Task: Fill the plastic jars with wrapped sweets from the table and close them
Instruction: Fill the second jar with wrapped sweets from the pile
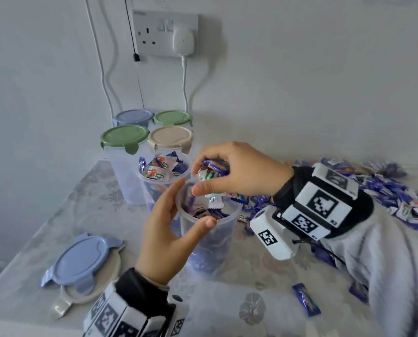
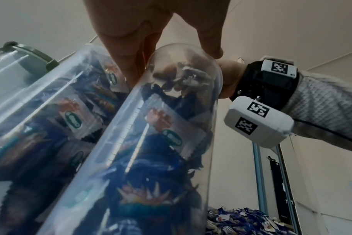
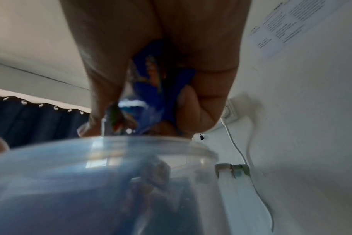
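A clear plastic jar (image 1: 212,242) stands open at the table's middle, partly filled with blue and white wrapped sweets. My left hand (image 1: 176,224) holds it near the rim (image 2: 183,52), thumb in front and fingers behind. My right hand (image 1: 217,171) hovers just over the jar's mouth (image 3: 131,143), gripping a bunch of sweets (image 1: 210,171) (image 3: 151,89); some hang down into the opening. Right behind stands a second open jar (image 1: 164,176) (image 2: 56,101), full of sweets.
Several lidded jars (image 1: 125,142) stand at the back by the wall under a socket (image 1: 165,32) with cables. Two loose lids, blue (image 1: 79,261) on beige (image 1: 64,305), lie front left. A heap of sweets (image 1: 397,190) covers the right; a stray blue sweet (image 1: 306,299) lies in front.
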Available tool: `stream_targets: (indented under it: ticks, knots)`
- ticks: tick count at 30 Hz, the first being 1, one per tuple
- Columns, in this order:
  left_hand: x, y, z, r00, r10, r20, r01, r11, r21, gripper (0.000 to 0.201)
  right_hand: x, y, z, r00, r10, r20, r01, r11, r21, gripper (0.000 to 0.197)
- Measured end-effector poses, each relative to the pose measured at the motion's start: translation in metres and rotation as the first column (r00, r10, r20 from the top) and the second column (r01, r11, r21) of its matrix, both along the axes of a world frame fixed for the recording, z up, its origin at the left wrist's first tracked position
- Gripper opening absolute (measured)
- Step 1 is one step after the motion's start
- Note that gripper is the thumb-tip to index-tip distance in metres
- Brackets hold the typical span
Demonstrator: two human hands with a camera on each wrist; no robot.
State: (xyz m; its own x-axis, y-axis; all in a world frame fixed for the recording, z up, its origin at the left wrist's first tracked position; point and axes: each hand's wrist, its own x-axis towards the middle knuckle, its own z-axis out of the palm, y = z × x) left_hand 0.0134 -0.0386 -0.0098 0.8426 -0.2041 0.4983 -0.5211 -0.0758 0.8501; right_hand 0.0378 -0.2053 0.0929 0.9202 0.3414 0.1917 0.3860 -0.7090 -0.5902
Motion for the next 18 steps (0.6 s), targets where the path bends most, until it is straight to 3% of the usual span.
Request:
stream_targets:
  ticks: [3, 7, 11, 14, 18]
  knots:
    - [-0.001, 0.0, -0.001, 0.999, 0.0, -0.035, -0.001, 1.0, -0.031, 0.086, 0.003, 0.004, -0.001, 0.999, -0.005, 0.044, 0.005, 1.0, 0.017, 0.03]
    - [-0.002, 0.0, -0.001, 0.999, -0.002, -0.044, -0.001, 0.998, -0.056, 0.084, 0.006, 0.007, -0.009, 0.992, -0.012, 0.125, -0.018, 0.972, 0.235, 0.03]
    - [-0.003, 0.0, 0.001, 0.998, -0.02, -0.053, 0.016, 0.997, -0.08, 0.081, 0.005, 0.008, -0.02, 0.983, 0.156, 0.097, -0.18, 0.929, 0.323, 0.033]
    - [-0.003, -0.001, 0.003, 0.999, -0.036, -0.041, 0.032, 0.995, -0.09, 0.079, 0.004, 0.004, -0.027, 0.961, 0.275, 0.035, -0.272, 0.907, 0.322, 0.055]
    - [-0.003, -0.001, 0.001, 0.998, -0.042, -0.035, 0.039, 0.996, -0.084, 0.082, 0.003, -0.004, -0.029, 0.956, 0.292, 0.023, -0.286, 0.911, 0.297, 0.079]
